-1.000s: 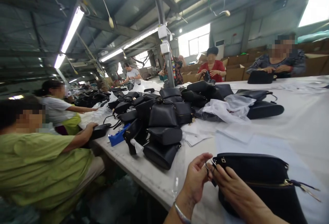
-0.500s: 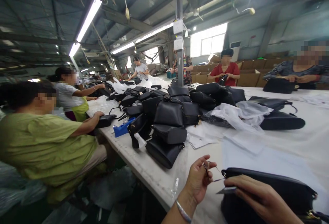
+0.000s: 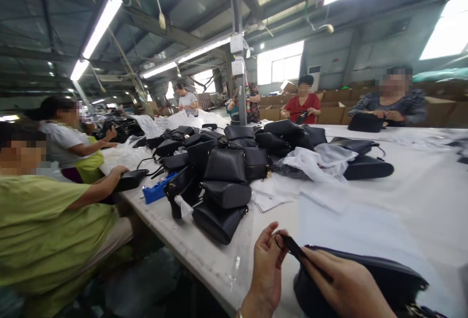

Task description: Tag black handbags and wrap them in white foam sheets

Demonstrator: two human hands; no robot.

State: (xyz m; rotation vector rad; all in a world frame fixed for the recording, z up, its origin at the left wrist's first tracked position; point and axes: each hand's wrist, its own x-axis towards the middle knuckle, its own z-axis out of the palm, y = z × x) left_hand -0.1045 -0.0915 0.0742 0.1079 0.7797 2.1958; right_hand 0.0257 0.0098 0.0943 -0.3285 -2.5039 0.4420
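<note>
A black handbag (image 3: 380,268) lies on the white table at the lower right, with metal fittings at its near right end. Over its left end my right hand (image 3: 347,281) pinches a dark, flat tag (image 3: 292,246). The fingers of my left hand (image 3: 266,264) are closed on the tag's upper end, just left of the bag. Any cord at the tag is hidden by my fingers.
Black handbags (image 3: 224,162) are heaped mid-table. A blue tape dispenser (image 3: 157,189) stands at the left edge. White paper sheets (image 3: 272,196) and crumpled plastic wrap (image 3: 310,162) lie beyond my hands. Several people work around the table; the closest, in a green shirt (image 3: 47,220), sits left.
A thin dark cord stretched from my left fingers to the bag's end; now both hands meet on the tag, which is tilted up. The view has swung right.
</note>
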